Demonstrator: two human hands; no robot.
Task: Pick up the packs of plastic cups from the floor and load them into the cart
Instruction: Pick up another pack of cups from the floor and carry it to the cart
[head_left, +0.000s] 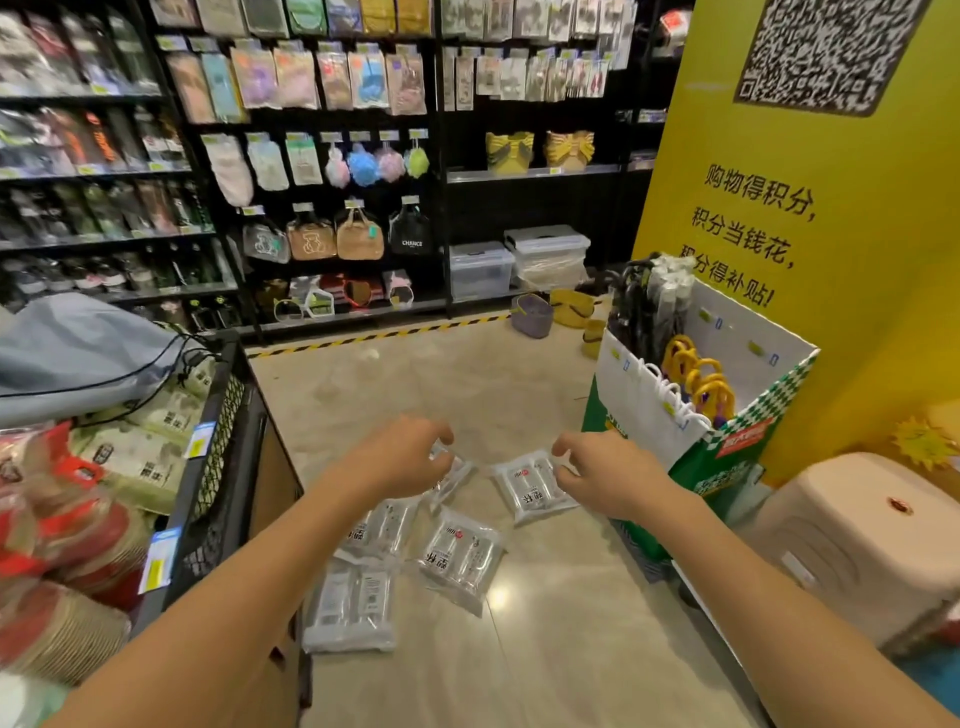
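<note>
A person's left hand (402, 457) curls around the edge of one pack of plastic cups (451, 475); the right hand (597, 467) pinches another pack (530, 491). Three more packs (461, 558) lie on the floor (545, 649), just beside the black cart (223, 467).

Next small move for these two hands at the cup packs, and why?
Probably lift both and swing left toward the cart: the left hand pinches the left pack, and the right hand pinches the right pack.
</note>
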